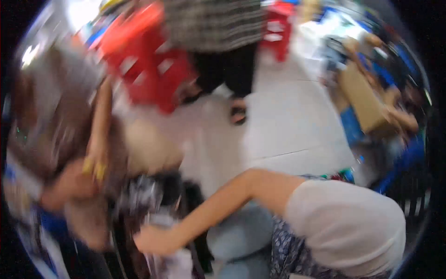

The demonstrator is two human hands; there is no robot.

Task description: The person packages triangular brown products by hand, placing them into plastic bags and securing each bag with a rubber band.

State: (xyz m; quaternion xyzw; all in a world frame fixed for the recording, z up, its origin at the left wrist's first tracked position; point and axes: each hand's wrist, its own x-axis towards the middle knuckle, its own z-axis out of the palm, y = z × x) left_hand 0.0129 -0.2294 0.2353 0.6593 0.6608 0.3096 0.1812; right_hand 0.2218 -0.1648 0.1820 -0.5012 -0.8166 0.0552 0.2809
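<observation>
A bare arm in a white short sleeve reaches across from the lower right. I take it as mine, with my right hand at its end, low and left of centre. The hand looks closed, though motion blur smears its fingers. What it grips cannot be made out. Just below it is a pale, crumpled item. Dark, shiny bags or wrapping lie beyond the hand. My left hand is not in view.
At the left sits a person in brown; yellow shows on the fingers of that person's hand. Another person in dark trousers stands ahead, between red plastic stools. To the right, hands touch a cardboard box. Pale floor tiles lie between.
</observation>
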